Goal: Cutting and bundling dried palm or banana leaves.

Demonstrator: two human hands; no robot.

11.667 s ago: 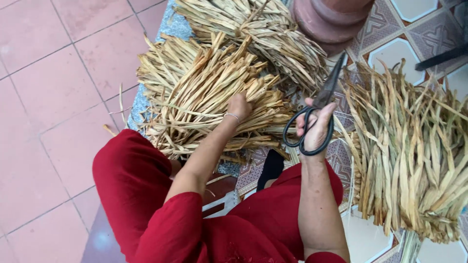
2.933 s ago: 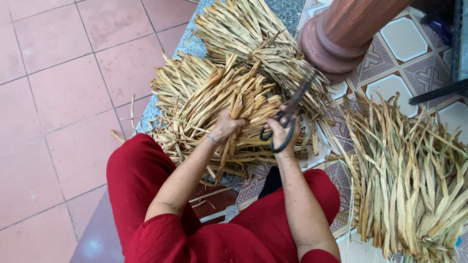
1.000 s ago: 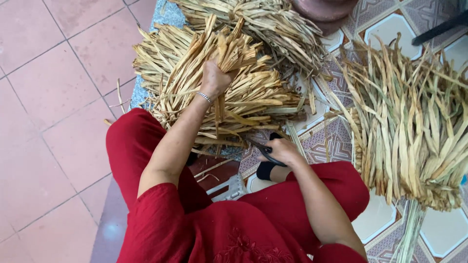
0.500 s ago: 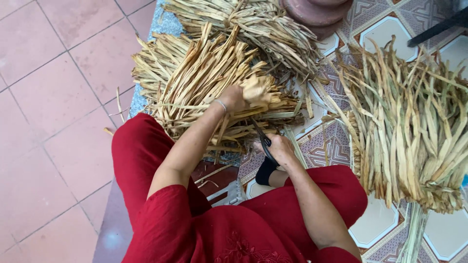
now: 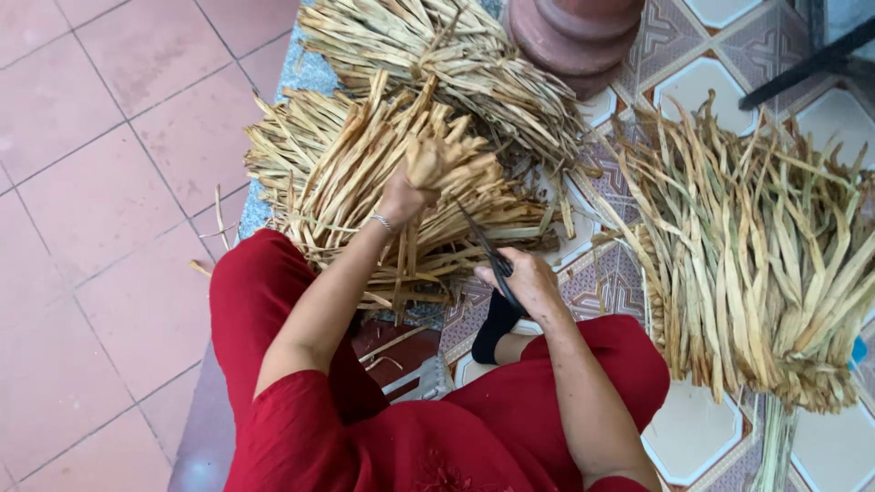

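My left hand (image 5: pixel 401 196) grips a small bunch of dried straw-coloured leaf strips (image 5: pixel 437 159), lifted upright above the pile in front of my knees. Black scissors (image 5: pixel 488 255) sit in my right hand (image 5: pixel 529 282), which is closed on their handles; the blades point up-left toward the lower part of the held bunch. A thin bracelet circles my left wrist. Red sleeves and red trousers fill the lower view.
A large pile of dried leaf strips (image 5: pixel 337 155) lies on the floor ahead, another heap (image 5: pixel 437 46) behind it. A big sheaf (image 5: pixel 766 264) spreads at the right on patterned tiles. A round reddish column base (image 5: pixel 574 36) stands at the top. Pink tiles (image 5: pixel 91 182) lie left.
My left hand pulled a bunch of strips up out of the pile. My right hand brought the scissors up from near my lap toward the bunch.
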